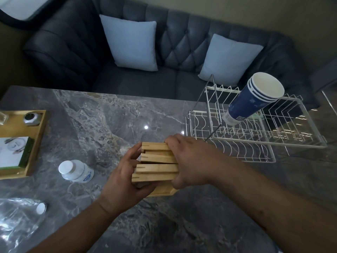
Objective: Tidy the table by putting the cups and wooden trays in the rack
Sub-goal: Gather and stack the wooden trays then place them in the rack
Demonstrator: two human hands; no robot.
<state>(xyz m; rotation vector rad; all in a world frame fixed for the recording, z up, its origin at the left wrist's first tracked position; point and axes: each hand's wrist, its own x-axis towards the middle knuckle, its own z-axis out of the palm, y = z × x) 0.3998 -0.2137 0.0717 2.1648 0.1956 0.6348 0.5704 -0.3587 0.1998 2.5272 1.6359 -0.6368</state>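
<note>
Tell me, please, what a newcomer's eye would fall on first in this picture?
Dead centre, the left hand and right hand grip a bundle of wooden trays between them, over the grey marble table. To the right, a nested stack of blue paper cups leans tilted in the white wire rack, mouths open toward the camera.

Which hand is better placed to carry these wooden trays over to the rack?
Probably the right. The right hand grips the wooden trays at the end nearest the rack, which stands to the right; the left hand holds the far end.
</note>
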